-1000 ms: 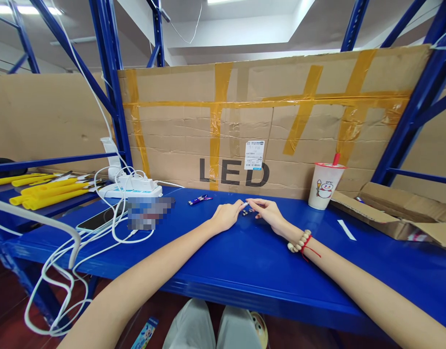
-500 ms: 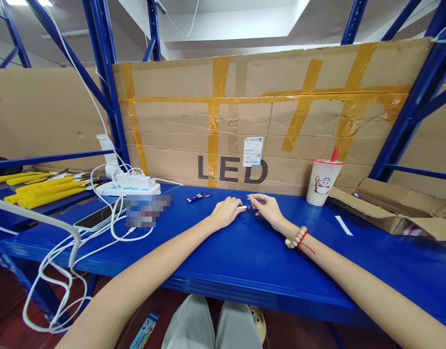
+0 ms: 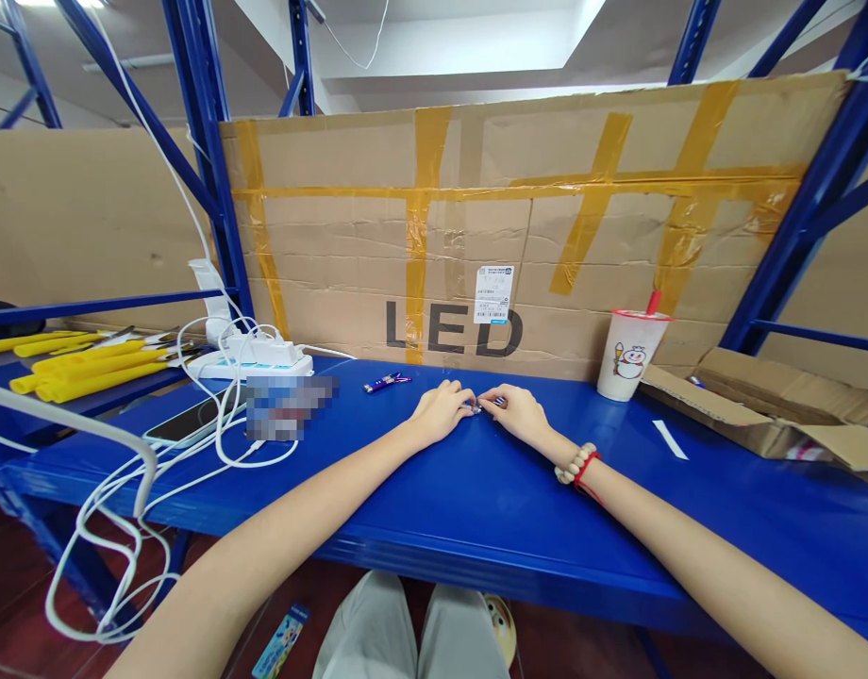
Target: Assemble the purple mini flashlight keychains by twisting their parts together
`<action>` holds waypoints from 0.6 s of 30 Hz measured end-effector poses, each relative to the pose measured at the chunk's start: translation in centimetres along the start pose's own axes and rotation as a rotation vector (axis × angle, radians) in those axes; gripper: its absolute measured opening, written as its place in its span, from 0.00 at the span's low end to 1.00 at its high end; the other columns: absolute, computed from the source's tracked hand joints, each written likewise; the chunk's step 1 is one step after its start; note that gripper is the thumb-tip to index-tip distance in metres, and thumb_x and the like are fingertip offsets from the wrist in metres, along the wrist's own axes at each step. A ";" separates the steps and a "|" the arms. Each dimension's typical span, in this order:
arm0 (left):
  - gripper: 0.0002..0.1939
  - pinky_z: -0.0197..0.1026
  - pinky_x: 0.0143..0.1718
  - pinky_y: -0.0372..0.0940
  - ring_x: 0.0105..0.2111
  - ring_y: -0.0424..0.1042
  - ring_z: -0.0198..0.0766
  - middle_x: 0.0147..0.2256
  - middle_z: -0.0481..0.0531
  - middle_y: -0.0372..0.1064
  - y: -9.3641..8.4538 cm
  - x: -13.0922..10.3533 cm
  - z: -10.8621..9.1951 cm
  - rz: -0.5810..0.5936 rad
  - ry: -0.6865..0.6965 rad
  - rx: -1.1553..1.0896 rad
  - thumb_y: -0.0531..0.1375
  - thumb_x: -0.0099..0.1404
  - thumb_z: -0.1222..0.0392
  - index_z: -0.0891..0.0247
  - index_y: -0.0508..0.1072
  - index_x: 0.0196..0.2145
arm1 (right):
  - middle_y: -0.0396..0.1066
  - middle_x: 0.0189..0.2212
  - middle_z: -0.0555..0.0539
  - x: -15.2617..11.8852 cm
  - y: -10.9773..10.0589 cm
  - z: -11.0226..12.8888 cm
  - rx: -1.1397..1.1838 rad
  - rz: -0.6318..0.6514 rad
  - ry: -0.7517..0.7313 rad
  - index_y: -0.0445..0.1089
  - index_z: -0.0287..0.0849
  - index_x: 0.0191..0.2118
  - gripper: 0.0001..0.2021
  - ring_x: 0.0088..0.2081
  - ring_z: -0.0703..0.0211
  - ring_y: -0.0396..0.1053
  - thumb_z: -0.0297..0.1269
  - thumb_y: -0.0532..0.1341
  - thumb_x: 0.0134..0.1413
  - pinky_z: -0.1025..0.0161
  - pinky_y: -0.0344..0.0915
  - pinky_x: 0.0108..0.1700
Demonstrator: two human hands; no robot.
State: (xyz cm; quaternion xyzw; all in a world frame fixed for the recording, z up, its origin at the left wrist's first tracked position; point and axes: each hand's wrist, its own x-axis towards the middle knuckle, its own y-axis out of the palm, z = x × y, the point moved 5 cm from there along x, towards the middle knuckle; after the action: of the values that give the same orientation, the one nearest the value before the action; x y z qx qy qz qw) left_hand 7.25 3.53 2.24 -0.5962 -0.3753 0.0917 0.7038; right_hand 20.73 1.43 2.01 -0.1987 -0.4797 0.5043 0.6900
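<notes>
My left hand rests at the middle of the blue table, its fingers closed round a small silvery item that is mostly hidden. Close on its right, my right hand has its fingertips pinched at the same spot, with a tiny dark piece at them that is too small to name. The fingertips of both hands nearly meet. Beyond my left hand lies a small purple-blue item, flat on the table.
At the left are a phone, a white power strip, looped white cables and yellow-handled tools. A cup with a red straw, a white strip and an open carton stand or lie at the right. Cardboard closes the back.
My right hand has moved slightly left, and its fingers have closed in toward my left hand. Less of the silvery item shows between the hands.
</notes>
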 end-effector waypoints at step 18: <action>0.16 0.41 0.44 0.58 0.42 0.61 0.41 0.40 0.55 0.63 -0.7 -0.2 0.6 -0.137 -0.219 0.064 0.43 0.68 0.56 0.64 0.67 0.36 | 0.69 0.38 0.49 -0.2 -0.9 0.2 -0.274 -0.049 -0.008 0.73 0.48 0.38 0.11 0.39 0.58 0.67 0.36 0.53 0.56 0.67 0.55 0.31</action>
State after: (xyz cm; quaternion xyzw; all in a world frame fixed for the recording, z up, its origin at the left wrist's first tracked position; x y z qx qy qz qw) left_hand 6.50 3.63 2.79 -0.5328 -0.4865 0.1199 0.6819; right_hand 20.99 0.80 2.68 -0.2773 -0.5515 0.4179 0.6666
